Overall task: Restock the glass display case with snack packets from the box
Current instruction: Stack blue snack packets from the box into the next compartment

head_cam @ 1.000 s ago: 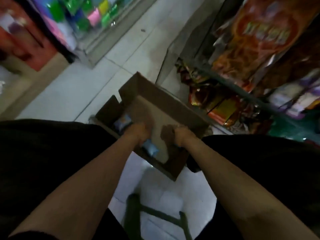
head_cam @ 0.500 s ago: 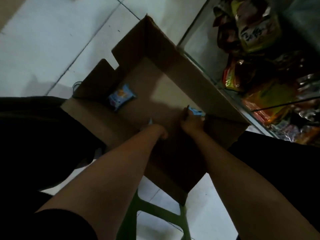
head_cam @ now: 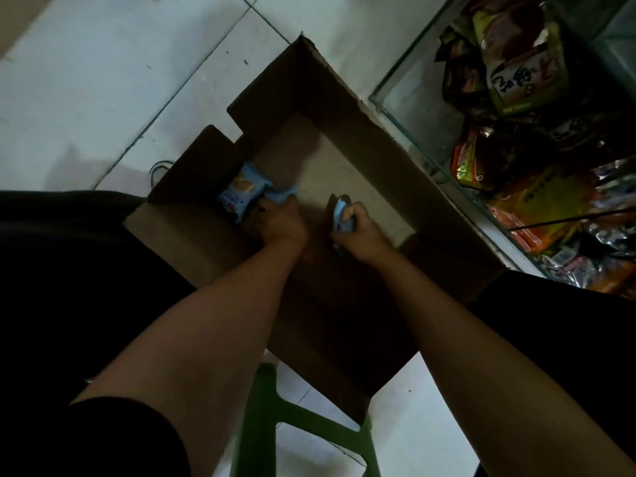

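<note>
An open cardboard box (head_cam: 361,132) sits on the floor between my knees. Both hands are down inside it. My left hand (head_cam: 280,223) grips a light blue snack packet (head_cam: 282,195) and lies right beside another blue packet (head_cam: 242,192) lying at the box's left end. My right hand (head_cam: 358,232) holds a blue packet (head_cam: 340,215) upright in its curled fingers. The glass display case (head_cam: 413,132) stands just right of the box, with colourful snack bags (head_cam: 516,63) inside.
White floor tiles (head_cam: 103,80) stretch to the upper left. A green plastic stool (head_cam: 261,418) shows under me at the bottom. My dark-clothed legs flank the box on both sides. A thin dark cable (head_cam: 158,166) lies left of the box.
My left hand has moved left across the box toward the packet at its left end and now shows a blue packet in its grip. My right hand stays holding its packet.
</note>
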{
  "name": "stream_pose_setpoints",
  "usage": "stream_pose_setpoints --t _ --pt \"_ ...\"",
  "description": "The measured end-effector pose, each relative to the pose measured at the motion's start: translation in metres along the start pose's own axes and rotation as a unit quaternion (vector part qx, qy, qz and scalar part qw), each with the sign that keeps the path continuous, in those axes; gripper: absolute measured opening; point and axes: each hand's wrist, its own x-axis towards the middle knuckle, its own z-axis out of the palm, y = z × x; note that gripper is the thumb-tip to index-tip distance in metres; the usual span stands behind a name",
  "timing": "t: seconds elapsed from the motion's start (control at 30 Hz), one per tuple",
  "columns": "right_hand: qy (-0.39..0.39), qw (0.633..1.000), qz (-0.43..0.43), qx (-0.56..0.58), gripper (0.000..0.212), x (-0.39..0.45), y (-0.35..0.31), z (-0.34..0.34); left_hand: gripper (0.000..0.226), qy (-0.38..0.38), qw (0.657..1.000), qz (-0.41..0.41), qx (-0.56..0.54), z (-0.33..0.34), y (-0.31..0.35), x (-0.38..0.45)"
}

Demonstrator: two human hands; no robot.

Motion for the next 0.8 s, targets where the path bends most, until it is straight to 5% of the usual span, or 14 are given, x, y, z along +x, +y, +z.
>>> stream_pose_setpoints --t 0.17,0.37,0.5,0.57,0.8 --pt "-0.013 0.994 0.033 0.107 0.029 0.005 -0.007 -0.007 0.052 0.005 0.997 0.078 -0.006 -0.029 0.019 0.004" --pt "-0.008 0.982 0.058 0.179 0.027 0.014 -0.029 -0.006 0.104 0.002 0.991 0.084 -0.105 -0.069 0.023 0.012" --pt "-0.043 0.956 0.115 0.266 0.059 0.022 -0.037 0.003 0.072 -0.01 0.996 -0.011 -0.092 -0.084 0.004 0.034" --pt "-0.059 0.945 0.129 0.293 0.058 0.022 -0.036 0.004 0.061 0.0 0.994 -0.055 -0.09 -0.082 -0.005 0.039" --pt "-0.066 0.937 0.168 0.301 0.07 0.033 -0.026 0.009 0.086 -0.01 0.998 -0.064 -0.013 -0.062 0.009 0.044"
